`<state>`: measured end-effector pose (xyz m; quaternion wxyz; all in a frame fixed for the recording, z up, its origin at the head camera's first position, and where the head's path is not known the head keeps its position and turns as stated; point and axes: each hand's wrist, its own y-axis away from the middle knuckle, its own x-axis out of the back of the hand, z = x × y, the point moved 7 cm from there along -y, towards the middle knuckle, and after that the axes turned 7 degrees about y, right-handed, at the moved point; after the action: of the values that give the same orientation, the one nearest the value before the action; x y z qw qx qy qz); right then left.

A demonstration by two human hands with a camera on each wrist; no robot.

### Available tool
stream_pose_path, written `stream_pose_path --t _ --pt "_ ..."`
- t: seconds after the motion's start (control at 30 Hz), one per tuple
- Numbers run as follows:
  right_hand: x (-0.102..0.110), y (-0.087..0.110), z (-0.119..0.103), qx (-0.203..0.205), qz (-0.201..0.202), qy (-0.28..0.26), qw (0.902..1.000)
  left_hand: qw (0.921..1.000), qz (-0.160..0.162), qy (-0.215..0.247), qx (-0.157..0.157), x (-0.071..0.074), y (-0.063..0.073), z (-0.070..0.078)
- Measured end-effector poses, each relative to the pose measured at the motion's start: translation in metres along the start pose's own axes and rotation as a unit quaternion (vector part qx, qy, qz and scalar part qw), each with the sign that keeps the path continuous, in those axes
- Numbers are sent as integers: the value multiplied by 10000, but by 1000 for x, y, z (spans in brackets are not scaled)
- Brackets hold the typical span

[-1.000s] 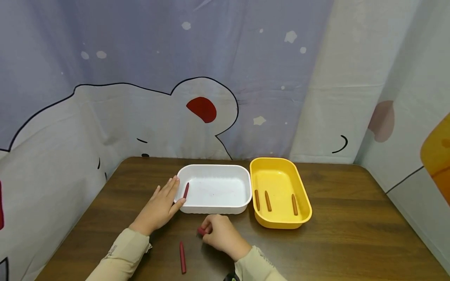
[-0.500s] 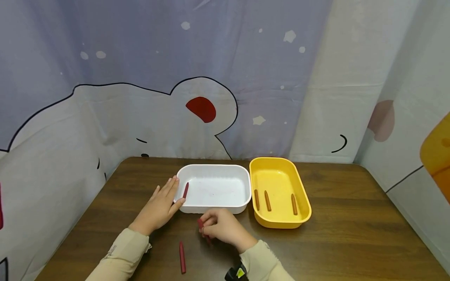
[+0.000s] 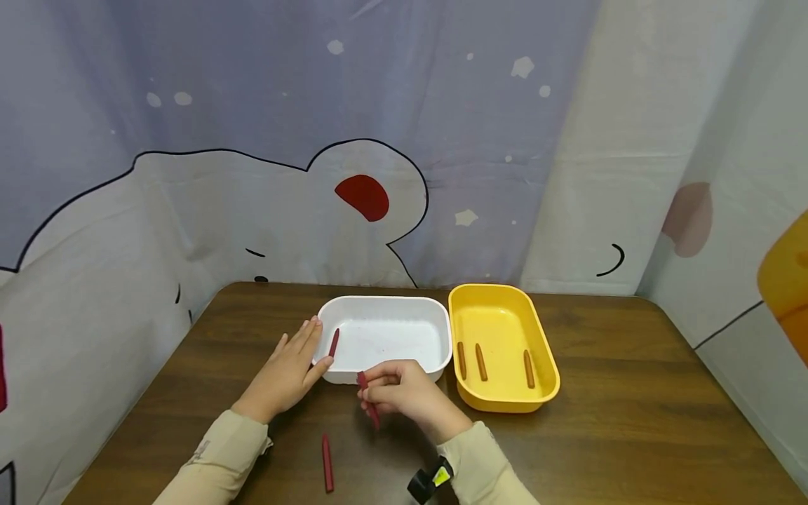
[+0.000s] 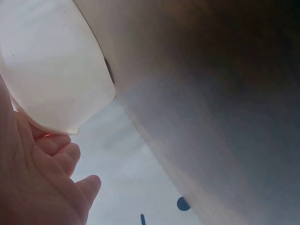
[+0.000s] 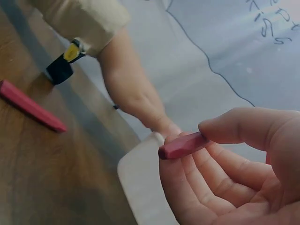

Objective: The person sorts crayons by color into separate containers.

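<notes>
In the head view my right hand (image 3: 407,393) pinches a dark red crayon (image 3: 372,414) between thumb and fingers, just in front of the white tray (image 3: 385,372). The right wrist view shows this crayon (image 5: 183,146) sticking out past the fingertips. My left hand (image 3: 284,368) rests against the tray's left end, its thumb at the front left corner. From the left wrist, the fingers (image 4: 65,154) touch the outside of the tray (image 4: 51,70). One red crayon (image 3: 334,342) lies inside the tray at the left. Another red crayon (image 3: 327,463) lies on the table between my forearms.
A yellow tray (image 3: 548,365) stands right beside the white one, with brown crayons (image 3: 481,362) lying in it. Both trays are on a dark wooden table (image 3: 631,407). A printed curtain (image 3: 284,210) hangs behind the table's back edge.
My right hand has lifted the red crayon off the table and moved it up toward the white tray's front edge. More of the crayon shows now. My left hand has stayed in place.
</notes>
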<state>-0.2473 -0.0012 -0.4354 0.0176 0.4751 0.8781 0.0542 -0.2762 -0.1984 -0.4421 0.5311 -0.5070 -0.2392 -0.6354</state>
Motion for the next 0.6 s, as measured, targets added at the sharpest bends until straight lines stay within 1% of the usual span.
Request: stream_pose_path --t 0.2,0.37,0.5,0.6 --pt "8 -8 -14 169 182 -10 9997 10000 57 13 -32 2 0 2" --pt "18 -16 -23 324 547 70 9980 10000 65 -36 -36 3 0 2" --pt "25 -25 -25 378 853 72 9956 9999 99 -15 -50 3 0 1" --pt "29 -33 -25 395 1088 192 9931 9999 137 36 -92 2 0 1"
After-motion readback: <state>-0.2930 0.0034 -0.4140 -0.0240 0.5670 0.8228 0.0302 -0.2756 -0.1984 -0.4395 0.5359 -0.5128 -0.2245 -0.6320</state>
